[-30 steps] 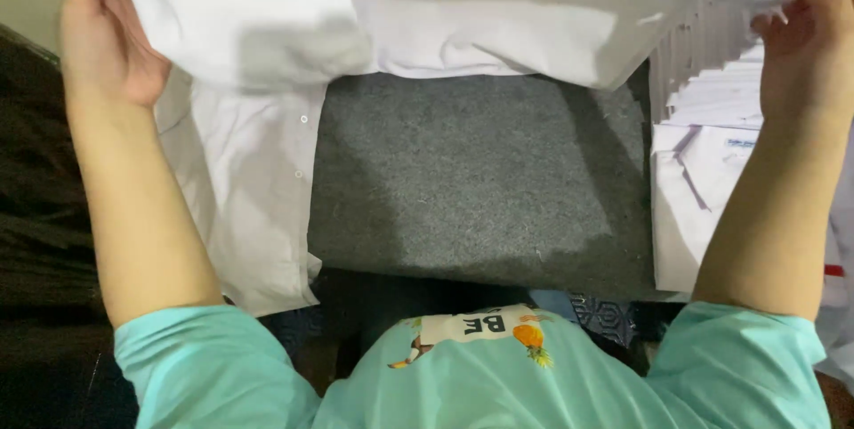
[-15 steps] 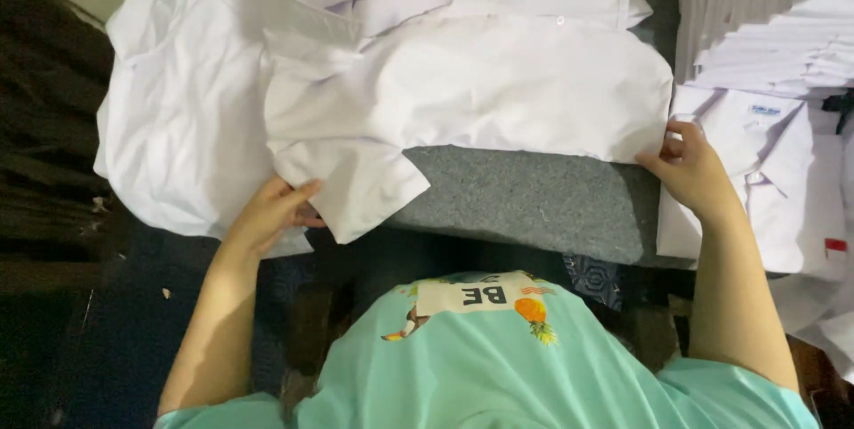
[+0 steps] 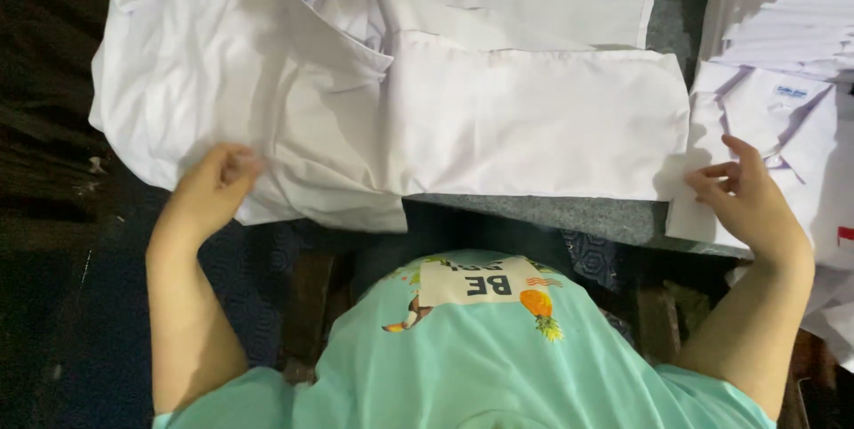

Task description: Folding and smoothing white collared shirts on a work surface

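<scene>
Two hands of mine rest at the near edge of a white shirt (image 3: 534, 118) spread on the grey felt table (image 3: 569, 214). My left hand (image 3: 209, 193), at eight o'clock, is loosely curled with its fingertips on the shirt's lower left hem; whether it pinches the cloth I cannot tell. My right hand (image 3: 747, 202), at four o'clock, is half open, fingers bent at the shirt's lower right corner, touching but not clearly gripping. The collar lies toward twelve o'clock. At two o'clock sits a stack of folded white shirts (image 3: 792, 64).
</scene>
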